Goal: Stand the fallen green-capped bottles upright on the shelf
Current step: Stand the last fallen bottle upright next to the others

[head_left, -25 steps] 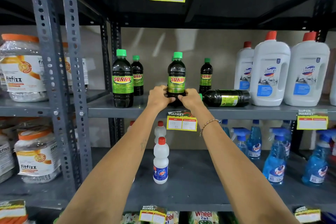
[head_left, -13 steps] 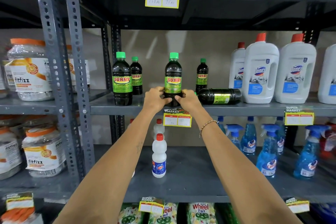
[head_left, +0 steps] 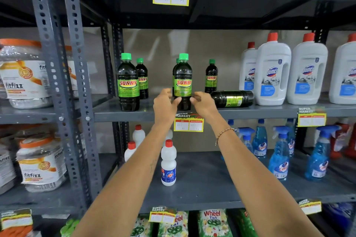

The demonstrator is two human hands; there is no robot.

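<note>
Dark green-capped Sunny bottles stand on the grey middle shelf (head_left: 134,114). The centre bottle (head_left: 183,80) is upright near the front edge, with another bottle's cap (head_left: 177,61) peeking from behind it. My left hand (head_left: 165,104) and my right hand (head_left: 202,104) flank its base with fingers spread and loosened, barely touching it. One bottle (head_left: 233,98) lies on its side just right of my right hand, its cap end hidden behind that hand. Upright ones stand at the left front (head_left: 128,84), left rear (head_left: 142,79) and right rear (head_left: 211,77).
White Domex jugs (head_left: 273,71) with red caps stand close to the fallen bottle's right end. A yellow price tag (head_left: 188,124) hangs on the shelf edge. Below are small white bottles (head_left: 168,163) and blue spray bottles (head_left: 280,156). Steel uprights (head_left: 57,86) and Fitfizz jars (head_left: 25,80) are at the left.
Both hands have let go of the centre bottle's base and drawn slightly back with fingers spread. The bottle stays upright. My view has shifted a little right.
</note>
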